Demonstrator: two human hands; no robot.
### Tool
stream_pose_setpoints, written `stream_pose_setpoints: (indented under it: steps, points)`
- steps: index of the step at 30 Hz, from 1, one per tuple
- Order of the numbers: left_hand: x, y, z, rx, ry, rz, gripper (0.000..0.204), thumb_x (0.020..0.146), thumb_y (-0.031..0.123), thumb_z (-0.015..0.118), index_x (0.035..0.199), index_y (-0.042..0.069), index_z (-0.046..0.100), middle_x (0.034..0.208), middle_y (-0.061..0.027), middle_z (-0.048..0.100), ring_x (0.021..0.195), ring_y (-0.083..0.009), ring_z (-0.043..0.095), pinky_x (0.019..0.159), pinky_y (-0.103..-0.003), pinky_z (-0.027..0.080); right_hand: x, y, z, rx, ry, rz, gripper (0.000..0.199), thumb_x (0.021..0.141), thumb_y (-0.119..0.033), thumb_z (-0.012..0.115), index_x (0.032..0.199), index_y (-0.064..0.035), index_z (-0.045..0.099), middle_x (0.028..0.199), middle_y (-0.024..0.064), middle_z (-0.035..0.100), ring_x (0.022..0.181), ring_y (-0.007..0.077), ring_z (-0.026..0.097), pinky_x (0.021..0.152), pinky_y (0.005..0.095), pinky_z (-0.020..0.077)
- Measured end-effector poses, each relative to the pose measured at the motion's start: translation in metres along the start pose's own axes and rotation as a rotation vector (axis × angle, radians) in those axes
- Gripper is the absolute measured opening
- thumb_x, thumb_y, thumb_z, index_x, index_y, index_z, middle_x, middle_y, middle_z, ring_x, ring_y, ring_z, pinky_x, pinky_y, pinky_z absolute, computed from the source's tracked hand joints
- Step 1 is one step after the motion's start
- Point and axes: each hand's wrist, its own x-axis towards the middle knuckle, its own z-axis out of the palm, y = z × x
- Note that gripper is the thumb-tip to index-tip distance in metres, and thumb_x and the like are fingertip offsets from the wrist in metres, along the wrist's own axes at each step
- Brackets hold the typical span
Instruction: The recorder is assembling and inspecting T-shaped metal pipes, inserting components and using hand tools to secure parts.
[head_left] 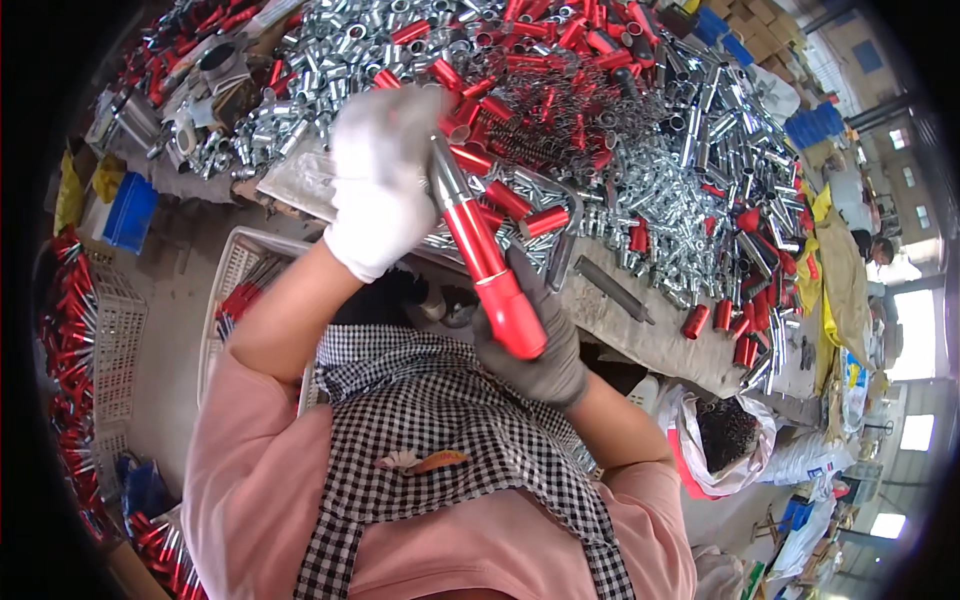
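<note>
My right hand (553, 362), in a grey glove, grips a long red tube-shaped part (478, 245) near its rounded, bent lower end. The part slants up to the left and finishes in a narrower silver section. Beside that silver end is my left hand (375, 195), in a white glove. Its fingers are smeared by motion, so I cannot tell whether they hold anything. Behind both hands, the workbench (690, 352) carries loose red sleeves (545, 222), a heap of dark springs (560, 115) and piles of small silver fittings (655, 185).
A dark metal bar (612, 288) lies near the bench's front edge. Left of me stand a pale plastic crate (232, 262) with red and silver parts and a blue bin (130, 212). A white sack (768, 425) of dark springs is at the right.
</note>
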Motion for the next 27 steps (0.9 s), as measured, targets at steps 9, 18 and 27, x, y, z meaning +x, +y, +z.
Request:
stream_pose_setpoints:
  steps: [9,18,27]
  points:
    - [-0.028,0.012,-0.023,-1.661,-0.669,-0.972,0.04,0.1,0.032,0.05,0.115,-0.004,0.053,0.071,-0.0054,0.058,0.057,-0.013,0.057,0.053,-0.026,0.047,0.034,0.037,-0.045,-0.326,-0.495,0.089,0.053,0.076,-0.028,0.076,0.121,-0.0049,0.06,0.104,0.0159,0.067,0.071,0.0276,0.067,0.062,0.0363,0.0546]
    - [-0.059,0.021,-0.027,-1.517,-1.269,-0.819,0.053,0.096,0.05,0.055,0.11,-0.001,0.057,0.068,-0.0015,0.054,0.058,-0.0082,0.055,0.053,-0.023,0.043,0.003,0.212,-0.099,-0.918,-0.203,0.436,0.039,0.076,-0.024,0.072,0.112,-0.0133,0.064,0.13,0.0103,0.052,0.122,0.0349,0.045,0.1,0.0471,0.0431]
    - [-0.08,0.033,-0.018,-1.259,-0.997,-0.459,0.043,0.094,0.036,0.062,0.119,0.001,0.055,0.101,-0.0196,0.064,0.093,-0.0349,0.065,0.081,-0.04,0.05,0.041,0.053,-0.078,0.304,-0.267,0.12,0.035,0.075,-0.009,0.077,0.108,-0.0077,0.065,0.091,0.0104,0.066,0.081,0.0215,0.067,0.069,0.0292,0.0527]
